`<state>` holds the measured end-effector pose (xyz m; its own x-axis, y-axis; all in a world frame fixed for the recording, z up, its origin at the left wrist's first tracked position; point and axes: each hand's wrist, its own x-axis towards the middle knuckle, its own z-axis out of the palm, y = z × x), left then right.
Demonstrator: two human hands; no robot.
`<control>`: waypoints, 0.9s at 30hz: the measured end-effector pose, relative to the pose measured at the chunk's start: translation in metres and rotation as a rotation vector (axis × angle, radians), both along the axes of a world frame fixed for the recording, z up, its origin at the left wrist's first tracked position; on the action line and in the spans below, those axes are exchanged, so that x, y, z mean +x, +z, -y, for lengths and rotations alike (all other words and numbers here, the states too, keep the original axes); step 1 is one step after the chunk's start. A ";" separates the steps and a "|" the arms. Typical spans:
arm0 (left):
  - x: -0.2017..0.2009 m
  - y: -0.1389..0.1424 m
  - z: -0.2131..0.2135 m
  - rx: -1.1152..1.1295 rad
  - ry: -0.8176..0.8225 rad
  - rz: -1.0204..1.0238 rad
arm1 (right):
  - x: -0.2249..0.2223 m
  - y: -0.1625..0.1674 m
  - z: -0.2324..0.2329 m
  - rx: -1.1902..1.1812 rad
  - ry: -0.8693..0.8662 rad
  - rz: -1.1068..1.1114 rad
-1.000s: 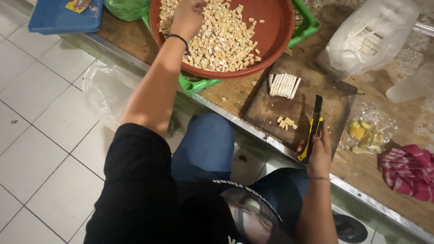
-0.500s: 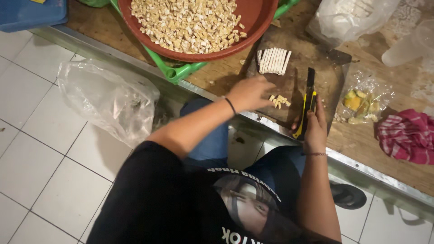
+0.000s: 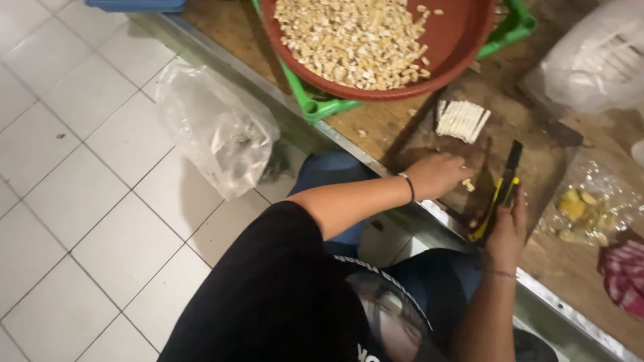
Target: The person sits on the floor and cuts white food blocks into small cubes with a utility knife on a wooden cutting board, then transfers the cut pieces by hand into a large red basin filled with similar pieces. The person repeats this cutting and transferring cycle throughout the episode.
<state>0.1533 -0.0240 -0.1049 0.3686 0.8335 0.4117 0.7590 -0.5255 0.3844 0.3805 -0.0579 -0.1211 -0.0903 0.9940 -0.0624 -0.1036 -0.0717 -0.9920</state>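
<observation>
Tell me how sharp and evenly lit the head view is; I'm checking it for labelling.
Head view: slight motion blur softens the left hand and right hand; the clear plastic bag shows glare; the red bowl casts a shadow onto the cutting board; the black shirt loses detail.

Yellow-black utility knife (image 3: 500,194) over cutting board (image 3: 537,144)
</observation>
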 end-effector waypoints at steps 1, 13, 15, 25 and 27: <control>0.001 0.003 -0.002 0.003 -0.010 -0.001 | 0.001 0.000 0.000 0.011 0.010 -0.010; 0.000 0.009 -0.046 -0.507 -0.061 0.855 | 0.002 0.013 0.001 0.038 -0.006 0.072; -0.004 0.012 -0.051 -0.720 -0.128 1.117 | 0.001 0.017 0.000 0.037 -0.001 0.101; -0.116 0.108 -0.082 -0.488 -0.005 1.085 | -0.005 0.030 0.007 -0.073 -0.015 0.058; -0.157 0.132 -0.083 -0.367 0.106 1.010 | -0.006 0.031 0.006 -0.081 -0.014 0.041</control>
<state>-0.0037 0.0593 0.0271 -0.0829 0.9755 0.2037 0.0378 -0.2012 0.9788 0.3748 -0.0644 -0.0903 -0.0722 0.9867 -0.1456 -0.0642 -0.1503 -0.9866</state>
